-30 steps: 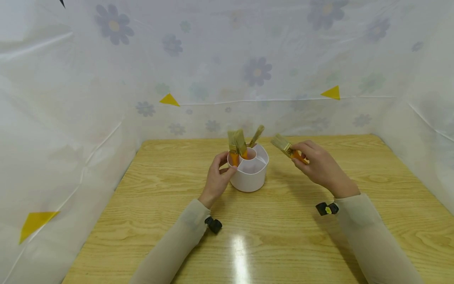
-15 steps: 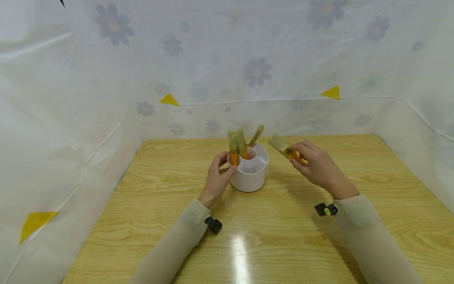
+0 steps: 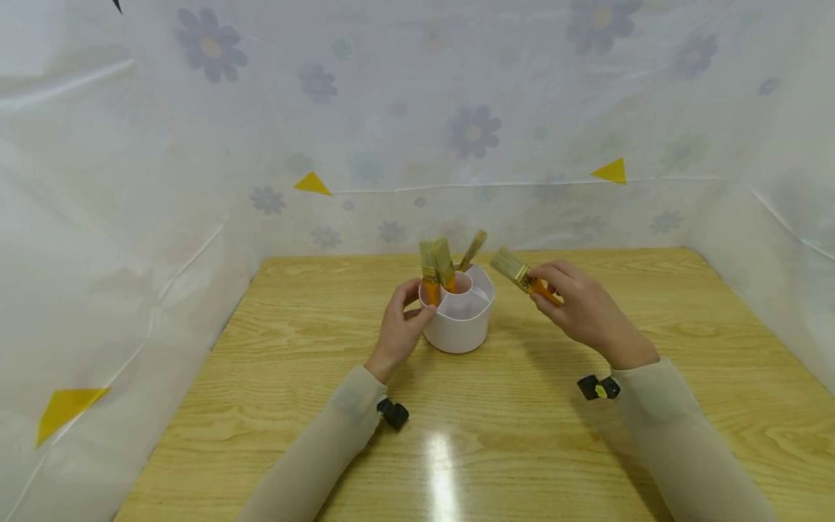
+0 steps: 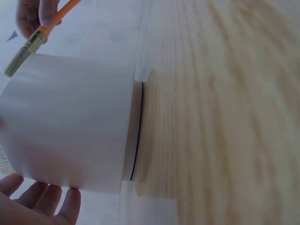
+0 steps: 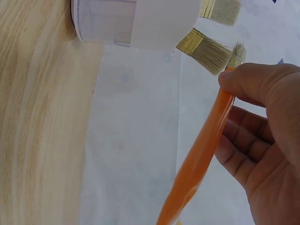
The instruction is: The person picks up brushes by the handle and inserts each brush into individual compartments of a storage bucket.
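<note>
A white round brush holder (image 3: 457, 335) with several compartments stands on the wooden table. My left hand (image 3: 401, 326) grips its left side, thumb at the near rim; in the left wrist view its fingertips (image 4: 70, 201) touch the wall. Right of the holder, my right hand (image 3: 583, 308) pinches a flat paintbrush (image 3: 511, 267) near its ferrule, bristles tilted up and left. The orange handle (image 5: 199, 150) slants across the right wrist view. Inside the holder stand a paintbrush (image 3: 428, 264) at left, another paintbrush (image 3: 443, 262) in the centre tube and a paintbrush (image 3: 475, 248) at the back.
The light wooden table (image 3: 313, 348) reaches back to a translucent sheet wall (image 3: 391, 145) with flower prints. Similar sheeting (image 3: 98, 254) hangs along the left and right sides. Yellow triangles (image 3: 313, 183) mark the sheets.
My right hand has drifted slightly left, bringing the paintbrush nearer to the holder. The left hand and the holder have stayed in place.
</note>
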Demonstrator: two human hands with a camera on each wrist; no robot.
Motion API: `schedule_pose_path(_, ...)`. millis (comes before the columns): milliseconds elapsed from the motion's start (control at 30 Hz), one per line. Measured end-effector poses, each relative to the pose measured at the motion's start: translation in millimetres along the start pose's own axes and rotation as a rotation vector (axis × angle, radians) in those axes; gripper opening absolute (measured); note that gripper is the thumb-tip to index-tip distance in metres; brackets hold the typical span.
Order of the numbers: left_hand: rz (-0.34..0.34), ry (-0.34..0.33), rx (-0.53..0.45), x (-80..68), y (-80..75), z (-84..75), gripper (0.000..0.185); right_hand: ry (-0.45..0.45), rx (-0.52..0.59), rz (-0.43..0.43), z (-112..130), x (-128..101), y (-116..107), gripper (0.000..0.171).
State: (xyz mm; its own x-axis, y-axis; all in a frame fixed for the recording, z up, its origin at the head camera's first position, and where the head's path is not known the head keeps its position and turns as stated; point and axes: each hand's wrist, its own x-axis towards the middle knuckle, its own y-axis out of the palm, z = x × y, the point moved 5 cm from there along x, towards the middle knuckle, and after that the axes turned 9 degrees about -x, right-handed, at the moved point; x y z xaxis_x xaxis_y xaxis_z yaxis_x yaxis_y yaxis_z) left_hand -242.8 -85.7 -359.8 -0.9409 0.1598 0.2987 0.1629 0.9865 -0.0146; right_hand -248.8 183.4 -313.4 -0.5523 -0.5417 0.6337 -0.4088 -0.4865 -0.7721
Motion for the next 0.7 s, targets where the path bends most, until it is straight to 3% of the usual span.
schedule_pose_path(700,0.005,0.004,0.006,-0.6,0.4,-1.2,0.051,-0.039,0.0,-0.03,8.2,3.5,-2.5,0.04)
